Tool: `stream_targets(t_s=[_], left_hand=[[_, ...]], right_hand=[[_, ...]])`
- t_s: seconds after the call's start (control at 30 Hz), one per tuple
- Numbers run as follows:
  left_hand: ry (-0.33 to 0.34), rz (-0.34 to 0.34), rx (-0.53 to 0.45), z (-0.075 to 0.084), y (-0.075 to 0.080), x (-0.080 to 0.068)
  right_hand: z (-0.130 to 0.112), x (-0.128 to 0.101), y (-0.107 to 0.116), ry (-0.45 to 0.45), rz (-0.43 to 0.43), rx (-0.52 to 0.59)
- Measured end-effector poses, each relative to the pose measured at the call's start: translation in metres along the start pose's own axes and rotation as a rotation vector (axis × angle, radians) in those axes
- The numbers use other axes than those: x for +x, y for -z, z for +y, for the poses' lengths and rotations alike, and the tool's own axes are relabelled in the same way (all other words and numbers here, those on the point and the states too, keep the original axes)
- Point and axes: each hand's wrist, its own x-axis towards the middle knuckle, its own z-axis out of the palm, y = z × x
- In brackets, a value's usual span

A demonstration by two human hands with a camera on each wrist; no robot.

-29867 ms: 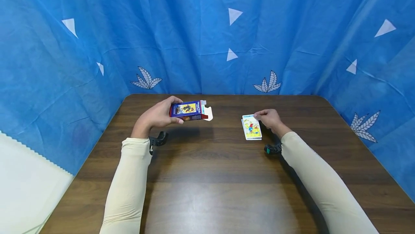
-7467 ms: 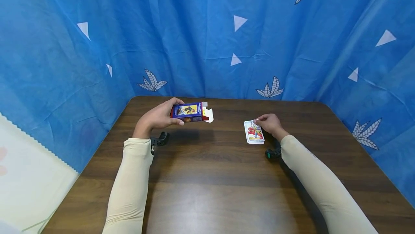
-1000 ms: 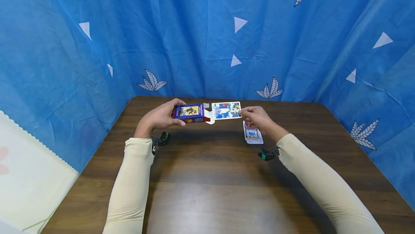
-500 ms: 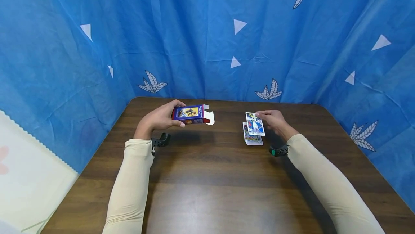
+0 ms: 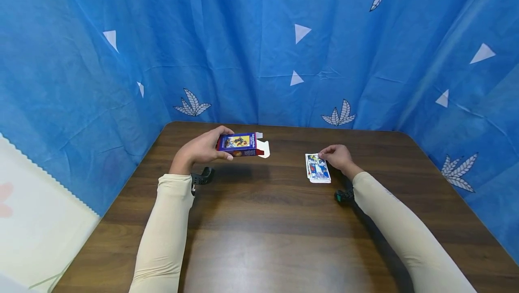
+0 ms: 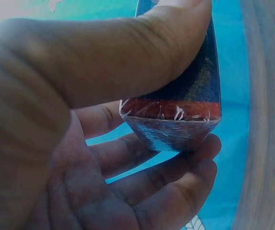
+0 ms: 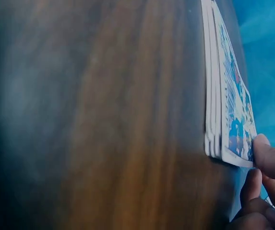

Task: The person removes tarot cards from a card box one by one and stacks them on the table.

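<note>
Left hand [image 5: 199,148]: clasps box [image 5: 240,144], open flap facing right.
Right hand [image 5: 337,157]: pinches top card on pile [image 5: 318,168], well right of box.

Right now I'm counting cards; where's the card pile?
Head view: the card pile lies on the table right of centre, under the right hand fingertips.

Left hand [image 5: 201,148] raised with thumb and fingers curled in a grip; right hand [image 5: 337,157] low, fingertips pinching
</note>
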Motion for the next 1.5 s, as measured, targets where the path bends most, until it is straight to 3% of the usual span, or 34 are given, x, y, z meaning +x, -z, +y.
stream_targets(t_s=[0.47,0.57,0.73,0.9,0.97,1.1,1.17,1.37,1.5], left_hand=[[0.0,-0.007,0.007,0.004,0.002,-0.002],[0.013,-0.012,0.005,0.004,0.001,-0.002],[0.002,-0.011,0.019,0.003,0.001,0.0],[0.004,-0.017,0.03,0.004,0.001,-0.002],[0.007,-0.016,0.024,0.004,0.001,-0.002],[0.005,-0.011,0.018,0.005,0.001,-0.002],[-0.001,-0.01,0.022,0.005,0.0,-0.002],[-0.011,-0.011,0.031,0.008,0.001,-0.003],[-0.001,-0.012,0.024,0.009,0.002,-0.003]], right_hand=[[-0.007,0.0,0.002,-0.052,-0.013,-0.125],[-0.016,-0.004,-0.001,-0.022,0.006,-0.097],[-0.061,-0.022,-0.019,0.174,-0.004,0.128],[-0.119,-0.05,-0.04,0.314,-0.142,0.373],[-0.136,-0.058,-0.045,0.365,-0.179,0.351],[-0.154,-0.064,-0.055,0.451,-0.209,0.204],[-0.158,-0.063,-0.058,0.44,-0.231,0.154],[-0.163,-0.06,-0.062,0.256,-0.394,0.189],[-0.169,-0.062,-0.064,0.207,-0.445,0.18]])
